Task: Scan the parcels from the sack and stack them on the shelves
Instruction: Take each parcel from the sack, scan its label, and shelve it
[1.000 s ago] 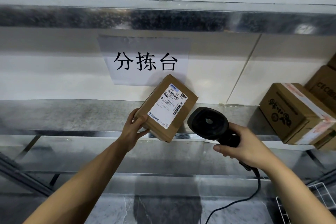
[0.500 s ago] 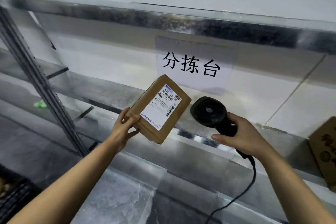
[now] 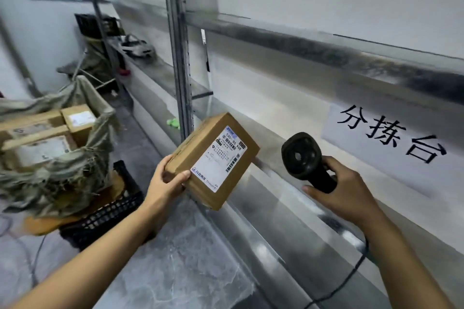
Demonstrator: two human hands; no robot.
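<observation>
Dead centre, the parcel (image 3: 213,160) hangs in the air, tilted, with its label (image 3: 221,158) turned up to the camera. The left hand (image 3: 165,185) grips its corner at 7 o'clock, thumb pressed on the label face and fingers (image 3: 167,158) curled round the side. At 3 o'clock, near it but apart, is the scanner (image 3: 301,158). The right hand (image 3: 344,195) is wrapped around its handle, fingers (image 3: 329,162) curled tight.

This looks like the scan step. The scanner's window seems to face the camera more than the label, so it should swing left onto the barcode. That barcode sits at the label's lower right edge. The thumb is close to the print, so it's best kept clear, with the box held steady.

The parcel is a small brown cardboard box with crisp edges. Its white label carries barcodes and a blue mark in one corner. It's probably light, since one hand holds it by a corner.

At 9 o'clock the sack (image 3: 75,170) slumps on a black crate (image 3: 113,211), with more boxes inside. The metal shelf (image 3: 288,211) runs behind from 12 to 4 o'clock. The scanner's cable (image 3: 351,276) trails off at 5 o'clock.
</observation>
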